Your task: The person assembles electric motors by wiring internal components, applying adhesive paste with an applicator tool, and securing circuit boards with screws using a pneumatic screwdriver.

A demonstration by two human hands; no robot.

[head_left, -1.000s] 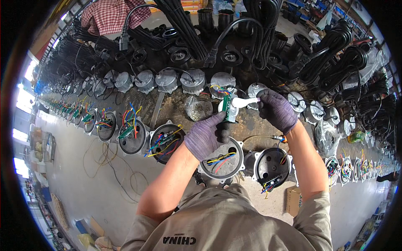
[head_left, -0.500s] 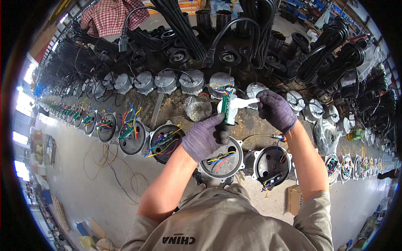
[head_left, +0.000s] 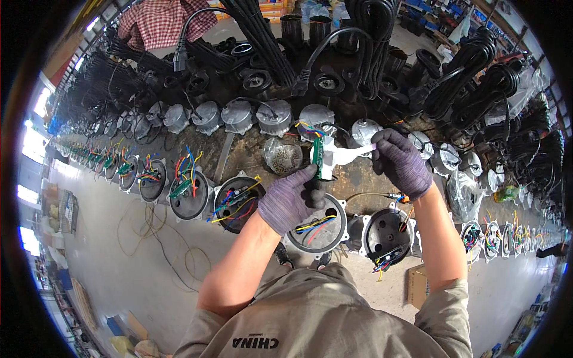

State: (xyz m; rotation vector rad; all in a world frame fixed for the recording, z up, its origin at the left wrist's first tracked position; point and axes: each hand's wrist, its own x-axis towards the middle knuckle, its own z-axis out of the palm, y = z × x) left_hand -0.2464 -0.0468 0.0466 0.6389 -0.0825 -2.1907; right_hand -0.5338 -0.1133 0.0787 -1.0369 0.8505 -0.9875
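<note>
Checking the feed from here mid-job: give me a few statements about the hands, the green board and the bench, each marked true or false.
1. The left hand holds a small green circuit board upright. True.
2. The right hand is bare. False: it wears a dark knit glove.
3. The right hand holds a white strip that reaches to the board. True.
4. The round housing below the left hand is empty. False: coloured wires lie in it.
5. Black cables hang at the far side of the bench. True.
</note>
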